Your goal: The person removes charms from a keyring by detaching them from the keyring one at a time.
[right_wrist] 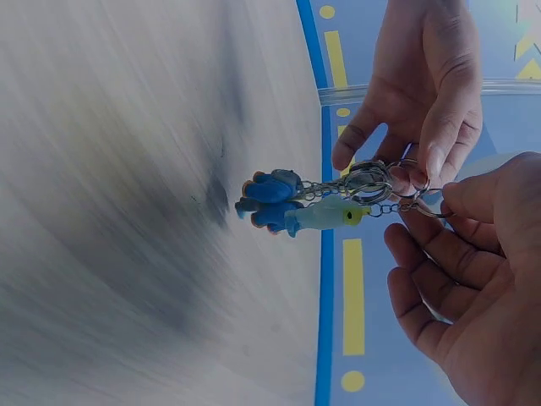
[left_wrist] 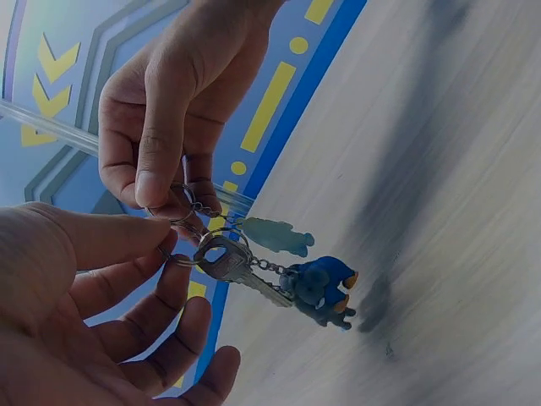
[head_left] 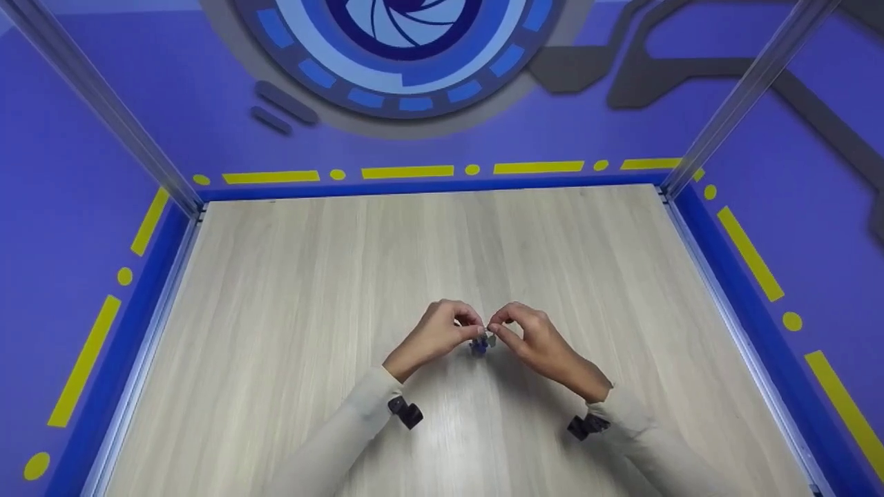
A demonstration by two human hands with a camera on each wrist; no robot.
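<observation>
Above the tabletop, my left hand and right hand meet over a small bunch of keyrings. My left hand pinches a metal ring between thumb and forefinger, its other fingers spread. A silver key and blue figurine charms on short chains hang from the linked rings. With thumb and forefinger, my right hand pinches a split ring whose chain carries a pale translucent charm with a yellow end. Fingertips partly hide where the rings join.
The light wood table lies beneath the hands. Blue panels with yellow markings enclose its back and sides, joined by metal corner posts. A small black camera sits on the left wrist and another on the right.
</observation>
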